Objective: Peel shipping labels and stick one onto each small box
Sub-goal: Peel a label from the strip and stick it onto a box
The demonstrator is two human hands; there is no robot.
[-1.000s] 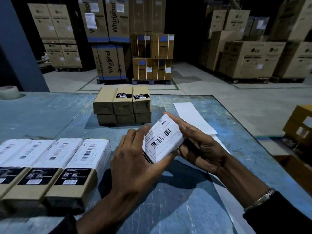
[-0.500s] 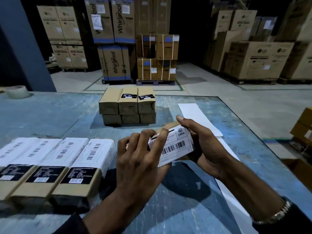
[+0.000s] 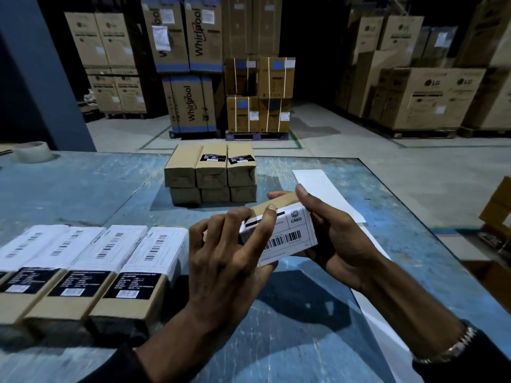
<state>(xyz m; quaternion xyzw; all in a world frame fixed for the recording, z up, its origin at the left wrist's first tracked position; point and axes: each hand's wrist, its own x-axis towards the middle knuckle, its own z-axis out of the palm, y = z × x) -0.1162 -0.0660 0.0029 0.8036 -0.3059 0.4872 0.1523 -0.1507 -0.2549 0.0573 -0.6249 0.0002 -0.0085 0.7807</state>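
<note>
Left hand (image 3: pixel 224 261) fingers curled in grip; right hand (image 3: pixel 340 244) cupped opposite, thumb extended up.

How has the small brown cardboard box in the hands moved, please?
Yes: the small brown cardboard box has turned, its white label now lying flatter against the blue table.

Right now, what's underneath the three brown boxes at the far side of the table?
Under the top three boxes lies a second layer of three more boxes, resting on the blue table. Only their near ends show; their tops are covered, so any labels there cannot be seen.
</note>
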